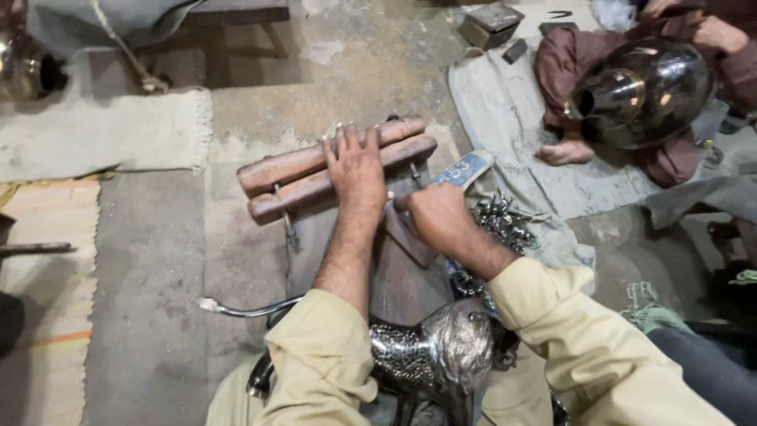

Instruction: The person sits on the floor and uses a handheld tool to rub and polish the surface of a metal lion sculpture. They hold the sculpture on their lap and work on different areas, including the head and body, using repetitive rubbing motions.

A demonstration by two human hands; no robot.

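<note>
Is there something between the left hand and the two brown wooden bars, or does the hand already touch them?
Nothing visible stands between them. The left hand lies flat, directly on the two brown wooden bars. The right hand is closed in a grip beside them, on a flat dark piece.

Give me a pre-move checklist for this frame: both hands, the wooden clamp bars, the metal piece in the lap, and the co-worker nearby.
1. Left hand flat on the two wooden bars: ok, palm down across both.
2. Right hand grip: ok, closed around something at the bars' near edge; what it holds, cannot tell.
3. Bars lie parallel and together: ok.
4. Ornate silver metal piece steady in the lap: cannot tell, sleeves cover part of it.
5. Pile of small metal parts apart from the hands: not ok, it sits right beside the right hand.
6. Co-worker's bare foot away from the bars: ok.
</note>
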